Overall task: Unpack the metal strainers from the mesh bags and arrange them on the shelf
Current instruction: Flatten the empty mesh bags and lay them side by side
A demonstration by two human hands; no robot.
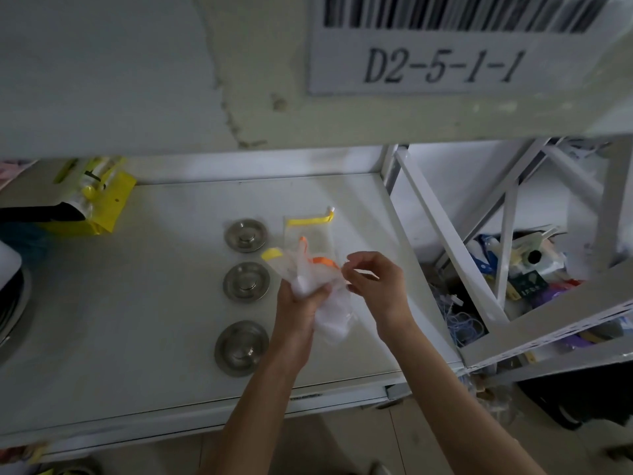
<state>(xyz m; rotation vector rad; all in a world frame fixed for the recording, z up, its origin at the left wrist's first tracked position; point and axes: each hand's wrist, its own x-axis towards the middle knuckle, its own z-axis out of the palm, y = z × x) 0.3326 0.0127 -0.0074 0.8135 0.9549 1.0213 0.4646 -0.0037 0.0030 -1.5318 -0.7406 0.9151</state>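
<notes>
Three strainers on the shelf; mesh bags bunched in the hands.

Left of the left hand [297, 296], three strainers [246, 281] stand in a column on the shelf [137, 320]. That hand grips bunched mesh bags [320, 293]. The right hand [376, 282] pinches their edge. Beyond the hands lies a flat yellow-trimmed bag [308, 234].

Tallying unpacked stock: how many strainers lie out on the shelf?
Three strainers lie bare in a column on the shelf.

Three metal strainers [246, 235], [246, 281], [241, 347]; two hands [301, 296], [375, 282]; one flat mesh bag [310, 234].
</notes>
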